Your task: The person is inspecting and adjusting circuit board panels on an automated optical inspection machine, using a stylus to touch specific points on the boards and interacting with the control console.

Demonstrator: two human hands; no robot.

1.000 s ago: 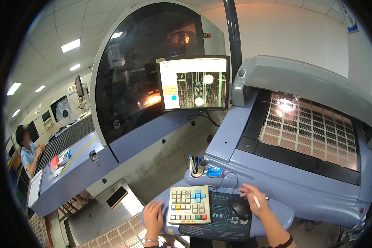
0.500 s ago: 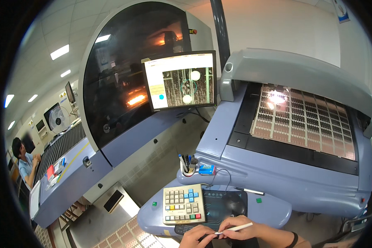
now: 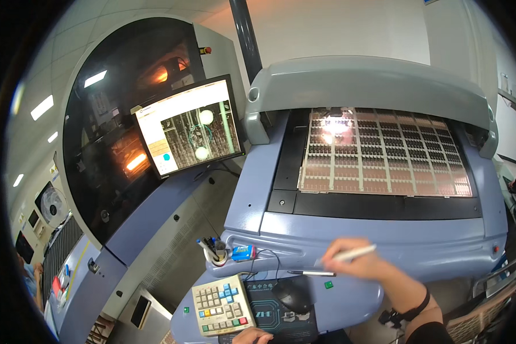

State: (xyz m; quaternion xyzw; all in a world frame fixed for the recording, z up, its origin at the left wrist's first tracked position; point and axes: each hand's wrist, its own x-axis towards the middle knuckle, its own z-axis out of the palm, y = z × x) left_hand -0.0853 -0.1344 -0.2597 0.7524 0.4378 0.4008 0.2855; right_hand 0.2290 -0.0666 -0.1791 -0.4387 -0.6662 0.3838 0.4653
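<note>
Pinched in the right hand (image 3: 358,265) at lower right of frame, a white pen (image 3: 352,253) points up-right toward the gridded panel (image 3: 384,152) directly above, while the left hand (image 3: 252,336), grip unclear, sits far lower.

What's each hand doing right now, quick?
Left hand: barely in view at the bottom edge by the keypad; open or closed cannot be told.
Right hand: closed on a white pen.

A factory floor: a large inspection machine (image 3: 378,189) with monitor (image 3: 192,129) under strip lights.
</note>
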